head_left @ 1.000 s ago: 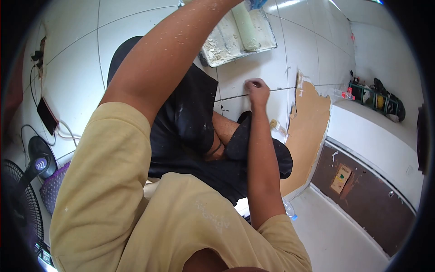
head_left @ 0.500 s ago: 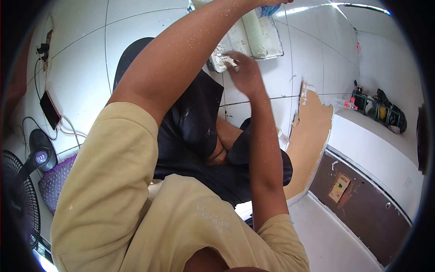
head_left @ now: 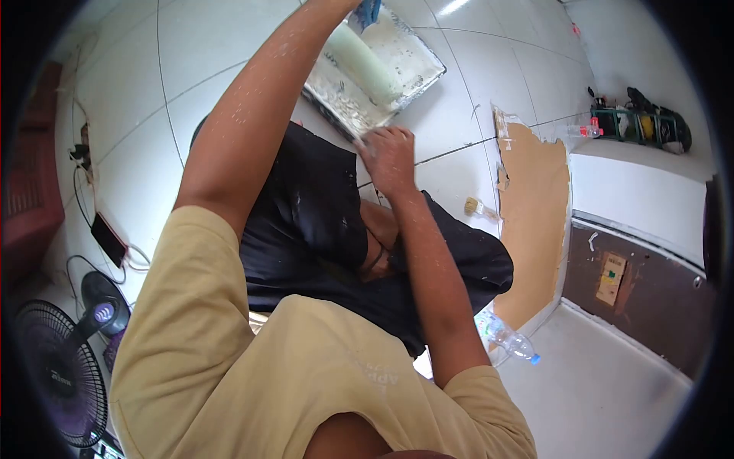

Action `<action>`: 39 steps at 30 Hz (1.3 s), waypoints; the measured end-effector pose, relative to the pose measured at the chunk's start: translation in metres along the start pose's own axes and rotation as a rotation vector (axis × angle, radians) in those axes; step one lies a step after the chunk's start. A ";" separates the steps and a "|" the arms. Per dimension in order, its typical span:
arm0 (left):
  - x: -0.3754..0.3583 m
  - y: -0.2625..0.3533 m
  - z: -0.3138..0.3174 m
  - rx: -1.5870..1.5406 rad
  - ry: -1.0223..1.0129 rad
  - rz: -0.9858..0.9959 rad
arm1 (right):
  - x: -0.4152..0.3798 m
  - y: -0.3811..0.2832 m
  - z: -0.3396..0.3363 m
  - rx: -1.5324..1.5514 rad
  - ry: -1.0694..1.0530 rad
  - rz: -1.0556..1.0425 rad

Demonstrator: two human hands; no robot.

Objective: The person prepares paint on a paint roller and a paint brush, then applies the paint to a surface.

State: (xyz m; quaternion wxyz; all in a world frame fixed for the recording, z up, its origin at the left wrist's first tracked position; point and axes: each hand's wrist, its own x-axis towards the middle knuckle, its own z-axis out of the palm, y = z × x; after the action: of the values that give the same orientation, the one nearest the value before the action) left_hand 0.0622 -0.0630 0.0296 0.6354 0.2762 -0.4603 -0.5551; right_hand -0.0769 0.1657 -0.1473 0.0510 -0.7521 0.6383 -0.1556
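A white paint tray [head_left: 419, 57], splattered with pale paint, sits tilted at an angle on the tiled floor in front of my legs. A pale green paint roller [head_left: 375, 73] lies across it, and a lumpy white coating covers its near part. My right hand [head_left: 390, 157] is closed at the tray's near corner, fingers curled over the rim. Stretched up over the tray's left side, my left arm runs out through the top edge, so my left hand is hidden from view. Close to that wrist is something blue [head_left: 368, 11], partly cut off.
A paintbrush [head_left: 478, 208] lies by a torn brown board [head_left: 531, 229] at right. A plastic bottle [head_left: 508, 340] is beside my right arm. At left are a fan [head_left: 61, 367], a phone [head_left: 108, 241] and cables. A green rack [head_left: 638, 126] holds items far right.
My right hand has gone from the white coating to the tray's near corner and closed there. The tray has turned counterclockwise on the floor. The view has shifted, showing the brush and bottle more fully.
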 end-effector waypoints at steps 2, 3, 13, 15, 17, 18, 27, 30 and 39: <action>-0.008 0.012 -0.005 -0.049 -0.028 0.003 | -0.019 0.025 -0.011 -0.015 -0.037 0.020; -0.014 0.016 -0.008 -0.104 -0.037 -0.008 | -0.031 0.040 -0.017 -0.011 -0.066 0.003; -0.055 -0.020 0.031 -0.025 0.117 0.078 | -0.089 0.062 -0.088 0.309 -0.203 0.242; -0.059 -0.032 0.034 0.050 0.063 0.104 | -0.090 0.063 -0.088 0.345 -0.207 0.293; -0.060 -0.034 0.038 0.088 -0.055 0.024 | -0.091 0.066 -0.086 0.314 -0.193 0.264; -0.064 -0.036 0.042 0.098 -0.071 0.002 | -0.092 0.070 -0.088 0.317 -0.175 0.269; -0.075 0.010 0.036 0.115 -0.036 -0.051 | -0.178 0.236 -0.139 -0.189 -0.259 0.574; -0.070 0.016 0.027 0.058 0.001 -0.002 | -0.204 0.291 -0.126 -0.278 -0.543 0.737; -0.071 0.029 0.021 -0.100 -0.009 0.292 | -0.167 0.281 -0.083 -0.514 -0.860 0.823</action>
State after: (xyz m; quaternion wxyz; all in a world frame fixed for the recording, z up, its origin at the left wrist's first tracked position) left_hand 0.0599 0.0148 0.0440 0.7203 0.1721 -0.4702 -0.4801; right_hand -0.3897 0.2886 -0.1739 0.1758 -0.4295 0.8139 0.3496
